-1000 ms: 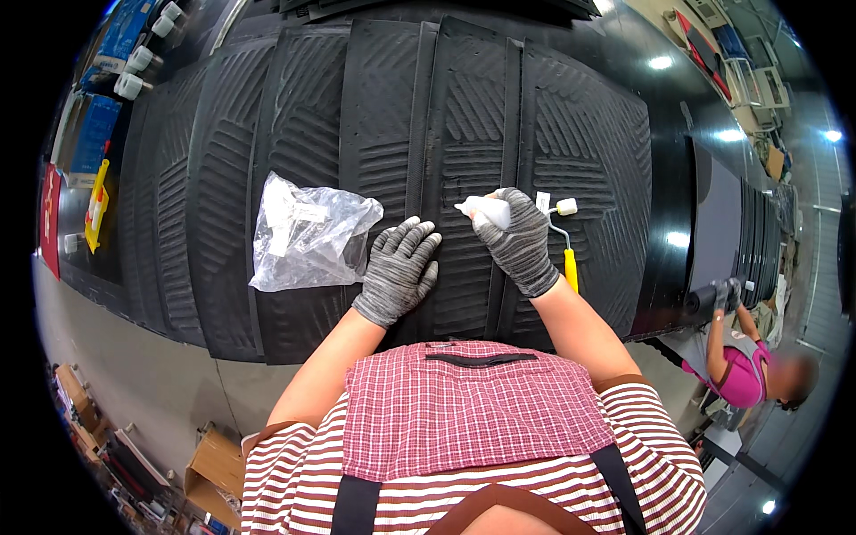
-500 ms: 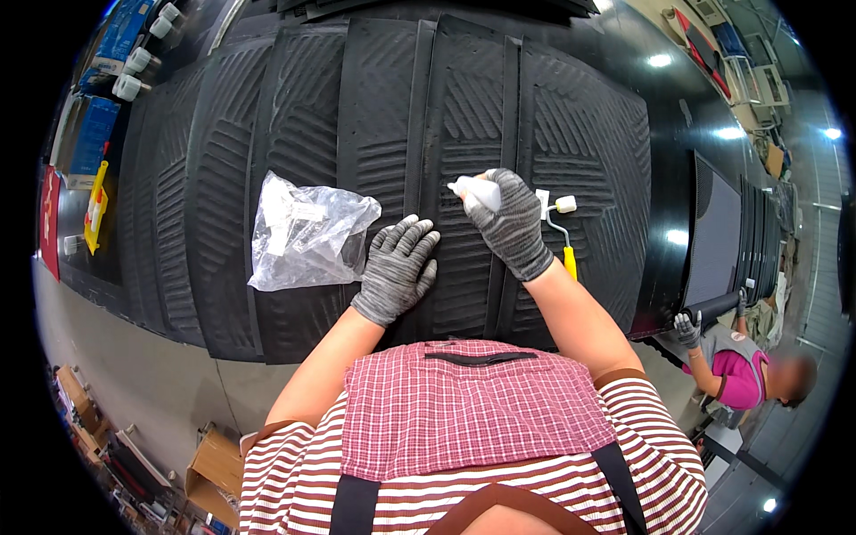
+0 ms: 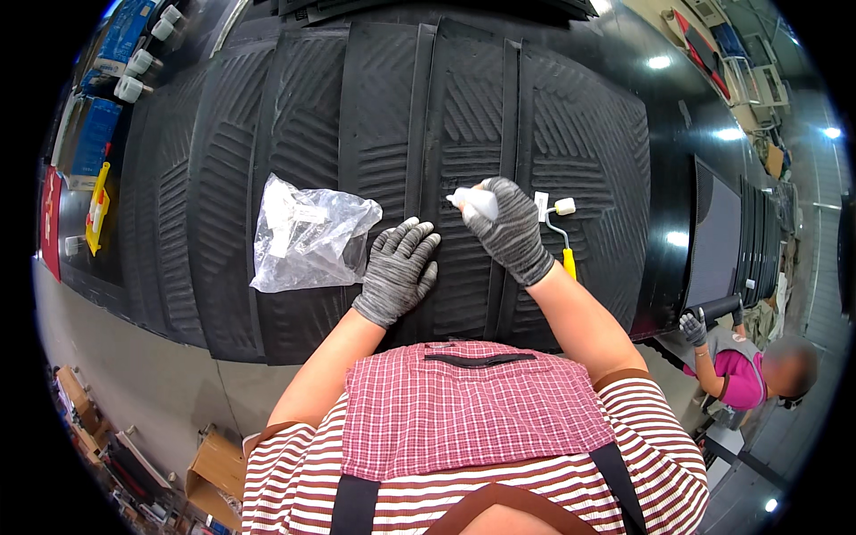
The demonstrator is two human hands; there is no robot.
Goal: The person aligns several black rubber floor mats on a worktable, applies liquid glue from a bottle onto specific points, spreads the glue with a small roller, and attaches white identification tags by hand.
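My right hand (image 3: 514, 230), in a grey knit glove, is wrapped round a white squeeze bottle (image 3: 477, 202). The bottle's nozzle points left, over a ribbed black mat (image 3: 471, 116) in front of me. Lying flat with its fingers stretched out, my gloved left hand (image 3: 398, 270) rests on the mats beside a raised strip (image 3: 419, 134). A crumpled clear plastic bag (image 3: 308, 234) with something dark inside lies just left of that hand. To the right of the bottle is a small roller with a white head (image 3: 564, 207) and a yellow handle (image 3: 570, 264).
Several black mats overlap across the dark table (image 3: 669, 178). A yellow tool (image 3: 97, 209) and blue boxes (image 3: 94, 134) lie at the left edge. At the right, a co-worker (image 3: 744, 374) handles dark sheets. A cardboard box (image 3: 214, 477) stands on the floor, lower left.
My right hand and the bottle have moved slightly toward me, and the nozzle has shifted a little down the mat. The left hand has hardly moved.
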